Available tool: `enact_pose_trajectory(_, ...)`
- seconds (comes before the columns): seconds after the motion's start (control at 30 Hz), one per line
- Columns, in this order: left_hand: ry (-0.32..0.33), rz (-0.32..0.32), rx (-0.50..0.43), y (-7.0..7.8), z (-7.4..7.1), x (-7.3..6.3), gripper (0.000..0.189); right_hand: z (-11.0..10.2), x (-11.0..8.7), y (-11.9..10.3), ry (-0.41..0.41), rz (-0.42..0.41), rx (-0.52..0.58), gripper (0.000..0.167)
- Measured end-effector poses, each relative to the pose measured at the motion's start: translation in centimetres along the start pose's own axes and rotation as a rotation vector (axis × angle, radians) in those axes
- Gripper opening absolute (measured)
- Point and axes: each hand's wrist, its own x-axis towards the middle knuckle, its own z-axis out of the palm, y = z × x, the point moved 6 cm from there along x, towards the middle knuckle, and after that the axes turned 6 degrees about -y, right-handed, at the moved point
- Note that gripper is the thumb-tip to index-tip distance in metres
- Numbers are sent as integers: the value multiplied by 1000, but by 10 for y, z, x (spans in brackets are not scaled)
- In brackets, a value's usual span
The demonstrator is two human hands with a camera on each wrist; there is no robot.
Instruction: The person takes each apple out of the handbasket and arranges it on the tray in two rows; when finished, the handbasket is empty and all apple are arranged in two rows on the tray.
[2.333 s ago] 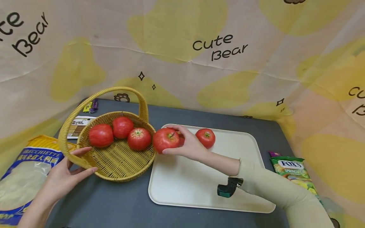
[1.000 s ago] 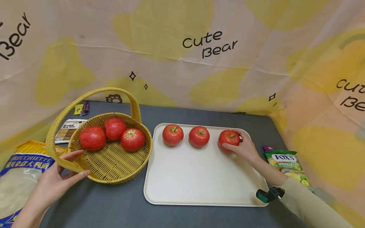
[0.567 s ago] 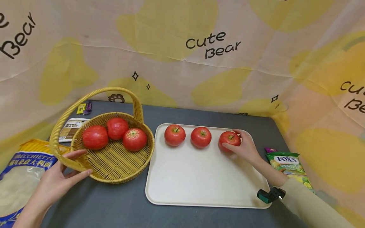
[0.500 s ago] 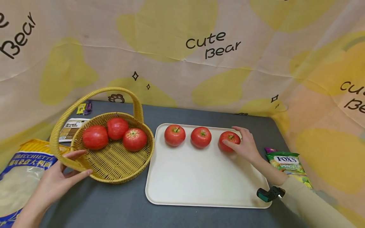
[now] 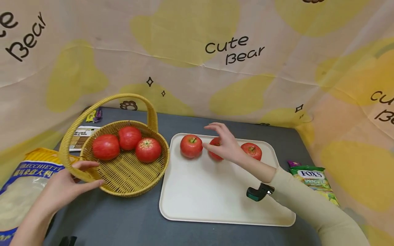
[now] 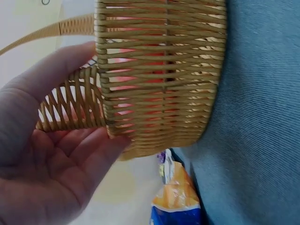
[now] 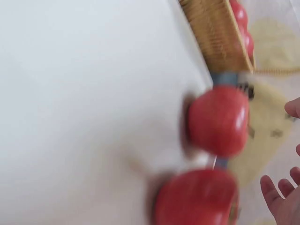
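A yellow wicker basket [image 5: 126, 176] with a tall handle holds three red apples [image 5: 106, 147]. My left hand [image 5: 66, 186] grips the foot of its handle, thumb on one side and fingers on the other, as the left wrist view confirms. On the cream tray [image 5: 212, 201] three more apples stand in a row: a left apple [image 5: 191, 146], a middle apple [image 5: 215, 156] and a right apple [image 5: 251, 151]. My right hand [image 5: 226, 145], holding nothing, hovers over the middle apple with fingers spread, partly hiding it. Two tray apples [image 7: 219, 120] appear in the right wrist view.
A blue and yellow pasta bag [image 5: 34, 184] lies left of the basket, with a flat packet [image 5: 83, 136] and small wrapped candies [image 5: 94, 115] behind. Right of the tray lies a green candy bag [image 5: 314, 181]. A printed cloth [image 5: 181, 41] hangs behind the table.
My right hand carried an apple from beside the basket to the tray's right end, let go, then moved back left above the middle apple. My left hand keeps its grip on the basket.
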Motion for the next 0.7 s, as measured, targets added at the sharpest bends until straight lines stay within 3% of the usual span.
enact_pose_trajectory(0.17, -38, -19, -8, 1, 2, 2, 57, 47, 34, -45, -145, -133, 41, 53)
enact_pose_trajectory(0.37, -20, -24, -21, 1, 2, 1, 57, 96, 66, -85, -341, -227, 41, 57)
enact_pose_trajectory(0.7, 6, -9, -41, 1, 3, -2, 55, 152, 98, -104, -524, -208, -333, 71)
